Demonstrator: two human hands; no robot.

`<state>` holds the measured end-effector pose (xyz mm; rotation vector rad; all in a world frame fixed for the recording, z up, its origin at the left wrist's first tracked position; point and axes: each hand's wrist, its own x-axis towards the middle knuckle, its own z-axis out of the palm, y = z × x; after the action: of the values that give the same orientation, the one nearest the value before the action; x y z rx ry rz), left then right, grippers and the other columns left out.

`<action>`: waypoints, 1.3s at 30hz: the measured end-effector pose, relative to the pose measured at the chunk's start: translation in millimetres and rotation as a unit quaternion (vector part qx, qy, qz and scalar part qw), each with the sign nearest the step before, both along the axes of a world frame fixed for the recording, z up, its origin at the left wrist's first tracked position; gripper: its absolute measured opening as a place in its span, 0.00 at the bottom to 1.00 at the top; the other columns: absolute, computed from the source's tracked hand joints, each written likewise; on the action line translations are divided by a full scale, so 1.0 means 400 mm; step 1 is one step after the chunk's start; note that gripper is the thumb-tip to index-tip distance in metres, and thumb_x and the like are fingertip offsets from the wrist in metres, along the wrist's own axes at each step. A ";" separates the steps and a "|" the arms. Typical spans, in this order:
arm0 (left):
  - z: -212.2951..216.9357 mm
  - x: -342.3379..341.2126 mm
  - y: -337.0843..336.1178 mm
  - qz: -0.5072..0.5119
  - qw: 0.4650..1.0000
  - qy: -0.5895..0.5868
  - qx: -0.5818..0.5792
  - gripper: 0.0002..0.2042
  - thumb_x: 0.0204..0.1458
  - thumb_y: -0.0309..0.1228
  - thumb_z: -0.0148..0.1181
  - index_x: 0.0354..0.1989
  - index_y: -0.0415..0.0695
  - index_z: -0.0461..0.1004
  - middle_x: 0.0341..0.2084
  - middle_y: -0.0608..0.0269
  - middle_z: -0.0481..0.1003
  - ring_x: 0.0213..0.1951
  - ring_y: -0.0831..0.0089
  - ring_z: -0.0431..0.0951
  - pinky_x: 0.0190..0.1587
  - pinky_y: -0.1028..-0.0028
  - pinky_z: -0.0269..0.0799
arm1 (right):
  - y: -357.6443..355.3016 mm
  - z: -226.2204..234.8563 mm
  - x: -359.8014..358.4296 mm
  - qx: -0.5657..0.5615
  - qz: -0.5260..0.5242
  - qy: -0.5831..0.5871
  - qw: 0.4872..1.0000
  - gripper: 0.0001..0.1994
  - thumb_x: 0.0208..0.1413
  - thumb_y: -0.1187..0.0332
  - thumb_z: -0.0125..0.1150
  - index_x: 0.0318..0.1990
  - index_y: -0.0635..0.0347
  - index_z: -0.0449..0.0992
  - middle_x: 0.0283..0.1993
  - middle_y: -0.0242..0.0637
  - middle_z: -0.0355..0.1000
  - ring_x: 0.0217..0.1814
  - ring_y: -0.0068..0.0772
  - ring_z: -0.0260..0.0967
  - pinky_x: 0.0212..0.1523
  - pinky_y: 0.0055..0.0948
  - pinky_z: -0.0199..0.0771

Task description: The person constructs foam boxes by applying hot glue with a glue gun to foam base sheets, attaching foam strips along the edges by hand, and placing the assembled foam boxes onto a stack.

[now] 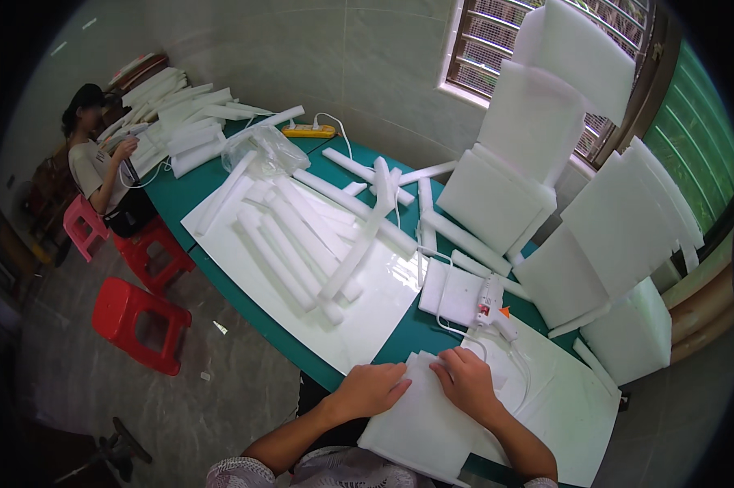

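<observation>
A white foam sheet lies in front of me at the near edge of the table, sloping toward my body. My left hand is closed on its far left edge, with the thumb on top. My right hand grips the same far edge a little to the right, its fingers curled and partly hidden. Just beyond my hands, a white hot glue gun with an orange part rests against a small foam block. Its white cord loops down beside my right hand.
White foam strips are strewn over a white board on the green table. Foam sheets stand stacked by the window. A yellow power strip sits at the back. Red stools and a seated person are at left.
</observation>
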<state>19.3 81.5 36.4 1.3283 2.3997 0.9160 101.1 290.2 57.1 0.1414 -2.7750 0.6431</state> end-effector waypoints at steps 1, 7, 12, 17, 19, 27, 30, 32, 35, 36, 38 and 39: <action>0.009 -0.013 -0.010 0.031 0.997 -0.046 0.059 0.09 0.59 0.35 0.55 0.37 0.41 0.68 0.26 0.52 0.75 0.31 0.50 0.78 0.35 0.56 0.74 | -0.008 -0.009 -0.001 0.006 -0.005 0.014 1.000 0.09 0.52 0.68 0.67 0.36 0.61 0.75 0.29 0.39 0.70 0.31 0.43 0.69 0.31 0.38 0.71; 0.097 -0.115 -0.129 -0.060 0.454 -0.582 0.671 0.26 0.61 0.45 0.48 0.62 0.41 0.63 0.60 0.46 0.68 0.62 0.52 0.67 0.66 0.52 0.58 | -0.023 -0.017 0.012 0.032 -0.008 0.059 0.998 0.08 0.51 0.70 0.67 0.34 0.60 0.74 0.28 0.39 0.68 0.30 0.41 0.68 0.28 0.37 0.69; 0.194 -0.104 -0.124 -0.186 0.394 -0.573 0.694 0.29 0.61 0.48 0.46 0.68 0.47 0.57 0.68 0.46 0.55 0.69 0.49 0.55 0.69 0.51 0.53 | -0.010 -0.023 0.013 0.050 -0.016 0.085 0.995 0.08 0.51 0.71 0.67 0.36 0.61 0.74 0.27 0.39 0.67 0.29 0.41 0.67 0.27 0.37 0.67; 0.209 -0.084 -0.124 -0.237 0.355 -0.572 0.700 0.30 0.61 0.49 0.46 0.68 0.48 0.55 0.67 0.47 0.55 0.68 0.48 0.56 0.68 0.51 0.54 | -0.024 -0.033 0.008 0.045 -0.009 0.085 0.995 0.08 0.51 0.71 0.67 0.35 0.61 0.74 0.27 0.39 0.67 0.28 0.41 0.67 0.27 0.37 0.67; 0.213 -0.082 -0.120 -0.260 0.339 -0.572 0.700 0.30 0.61 0.49 0.46 0.68 0.48 0.55 0.67 0.47 0.56 0.67 0.48 0.58 0.67 0.51 0.56 | -0.023 -0.034 0.011 0.045 -0.009 0.088 0.995 0.08 0.51 0.72 0.67 0.35 0.61 0.74 0.27 0.39 0.67 0.28 0.41 0.67 0.27 0.37 0.67; 0.228 -0.071 -0.128 -0.264 0.338 -0.566 0.704 0.31 0.60 0.50 0.47 0.68 0.48 0.54 0.66 0.47 0.58 0.63 0.47 0.64 0.66 0.51 0.57 | -0.033 -0.031 0.018 0.037 -0.016 0.061 0.997 0.07 0.52 0.73 0.66 0.36 0.63 0.74 0.28 0.41 0.68 0.30 0.43 0.68 0.29 0.38 0.68; 0.233 -0.073 -0.131 -0.256 0.338 -0.566 0.707 0.32 0.59 0.51 0.48 0.68 0.48 0.53 0.65 0.45 0.59 0.62 0.47 0.66 0.66 0.51 0.57 | -0.036 -0.029 0.017 0.034 -0.019 0.059 0.997 0.08 0.51 0.73 0.66 0.36 0.63 0.74 0.28 0.41 0.68 0.31 0.44 0.68 0.29 0.38 0.68; 0.237 -0.077 -0.118 -0.258 0.330 -0.578 0.700 0.32 0.59 0.52 0.49 0.68 0.48 0.53 0.64 0.44 0.59 0.61 0.46 0.66 0.65 0.51 0.58 | -0.024 -0.024 0.019 0.047 -0.022 0.073 0.996 0.08 0.51 0.72 0.66 0.36 0.62 0.74 0.28 0.41 0.68 0.30 0.43 0.67 0.28 0.38 0.68; 0.229 -0.084 -0.102 -0.115 0.564 -0.456 0.679 0.31 0.58 0.47 0.55 0.64 0.42 0.55 0.57 0.39 0.67 0.53 0.45 0.73 0.61 0.51 0.63 | -0.009 -0.020 0.021 0.056 -0.022 0.081 0.995 0.09 0.49 0.72 0.66 0.36 0.62 0.74 0.28 0.40 0.67 0.30 0.42 0.68 0.28 0.38 0.68; 0.210 -0.080 -0.092 -0.005 0.689 -0.355 0.632 0.29 0.56 0.43 0.59 0.61 0.41 0.59 0.53 0.41 0.69 0.52 0.48 0.75 0.57 0.54 0.66 | -0.009 -0.029 0.016 0.046 -0.014 0.083 0.995 0.09 0.49 0.72 0.67 0.36 0.61 0.73 0.28 0.39 0.67 0.30 0.42 0.68 0.29 0.38 0.68; 0.182 -0.061 -0.079 0.141 0.883 -0.135 0.428 0.24 0.53 0.37 0.64 0.54 0.38 0.66 0.46 0.47 0.74 0.47 0.54 0.77 0.50 0.59 0.72 | -0.014 -0.039 0.012 0.058 -0.008 0.068 0.996 0.11 0.49 0.71 0.67 0.39 0.61 0.74 0.29 0.40 0.69 0.31 0.41 0.70 0.29 0.36 0.70; 0.177 -0.050 -0.072 0.175 0.943 -0.019 0.283 0.21 0.51 0.35 0.66 0.51 0.38 0.70 0.42 0.49 0.76 0.43 0.56 0.77 0.46 0.63 0.74 | -0.016 -0.041 0.011 0.063 -0.010 0.064 0.996 0.11 0.50 0.69 0.67 0.40 0.60 0.74 0.28 0.38 0.68 0.30 0.39 0.69 0.29 0.35 0.70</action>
<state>-0.7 52.5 107.1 1.0246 2.4835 1.8190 105.6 283.8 40.7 0.1763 -2.6882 0.4364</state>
